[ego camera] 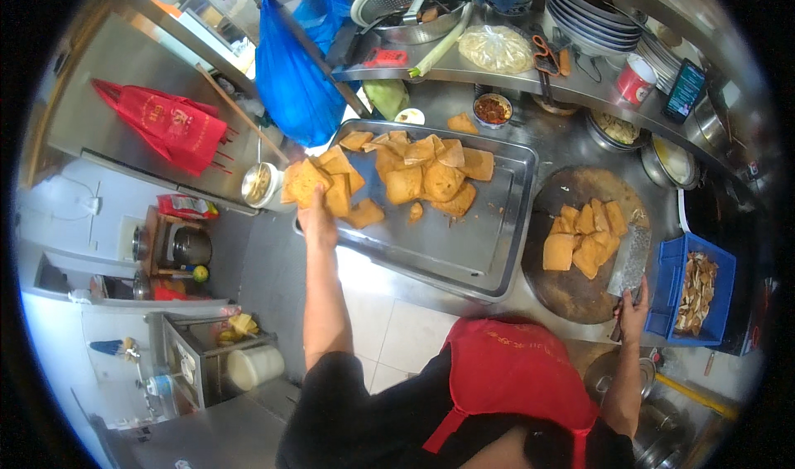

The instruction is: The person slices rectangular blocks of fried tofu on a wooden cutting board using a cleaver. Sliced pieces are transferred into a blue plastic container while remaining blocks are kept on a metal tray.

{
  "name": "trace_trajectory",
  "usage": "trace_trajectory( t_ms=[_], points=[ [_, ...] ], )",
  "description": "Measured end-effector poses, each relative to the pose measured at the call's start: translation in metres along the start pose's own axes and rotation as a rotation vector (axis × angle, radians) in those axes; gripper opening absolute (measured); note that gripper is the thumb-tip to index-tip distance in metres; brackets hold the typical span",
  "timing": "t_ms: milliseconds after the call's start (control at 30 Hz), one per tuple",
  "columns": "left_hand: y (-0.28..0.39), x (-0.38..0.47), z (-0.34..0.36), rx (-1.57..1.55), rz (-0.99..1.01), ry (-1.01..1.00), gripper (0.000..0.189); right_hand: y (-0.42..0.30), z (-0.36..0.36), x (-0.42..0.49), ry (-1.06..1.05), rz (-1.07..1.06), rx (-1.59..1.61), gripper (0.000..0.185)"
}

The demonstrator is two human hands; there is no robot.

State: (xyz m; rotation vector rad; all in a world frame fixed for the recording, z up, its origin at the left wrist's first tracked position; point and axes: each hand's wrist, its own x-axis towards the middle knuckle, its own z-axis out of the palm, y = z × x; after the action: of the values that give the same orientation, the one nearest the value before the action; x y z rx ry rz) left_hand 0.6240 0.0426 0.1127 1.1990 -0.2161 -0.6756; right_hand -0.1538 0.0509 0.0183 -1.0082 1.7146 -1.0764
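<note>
At the left end of a metal tray [435, 254], my left hand [319, 219] grips a square golden piece of what looks like fried tofu [307, 180]. More such pieces lie behind and beside it, and a heap of golden squares [428, 167] covers the tray's far half. My right hand [633, 317] is closed on the handle of a cleaver [630, 261]. The blade lies along the right side of a round wooden chopping board [562, 298], beside a cluster of smaller tofu pieces [584, 236]. One loose square [462, 123] sits on the counter behind the tray.
Right of the board stands a blue plastic basket [659, 295] with brown and white slices. Behind the tray are a bowl of red chilli [492, 110] and a hanging blue bag [295, 77]. A steel shelf [435, 74] overhangs the counter's back. A white pot [273, 189] is left.
</note>
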Motion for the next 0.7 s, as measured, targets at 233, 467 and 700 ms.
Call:
trace_trajectory(
  t_ms=[233, 467, 700],
  points=[
    [0.005, -0.096, 0.05, 0.087, -0.093, -0.331, 0.06, 0.011, 0.004, -0.002, 0.023, -0.004, 0.042, 0.072],
    [-0.119, -0.267, 0.17, 0.24, -0.445, -0.631, 0.052, 0.005, 0.003, -0.014, 0.003, 0.019, 0.195, 0.072],
    [-0.183, -0.359, 0.296, 0.505, -0.453, -0.897, 0.069, 0.048, -0.05, -0.055, -0.089, -0.067, 0.098, 0.072]
  ],
)
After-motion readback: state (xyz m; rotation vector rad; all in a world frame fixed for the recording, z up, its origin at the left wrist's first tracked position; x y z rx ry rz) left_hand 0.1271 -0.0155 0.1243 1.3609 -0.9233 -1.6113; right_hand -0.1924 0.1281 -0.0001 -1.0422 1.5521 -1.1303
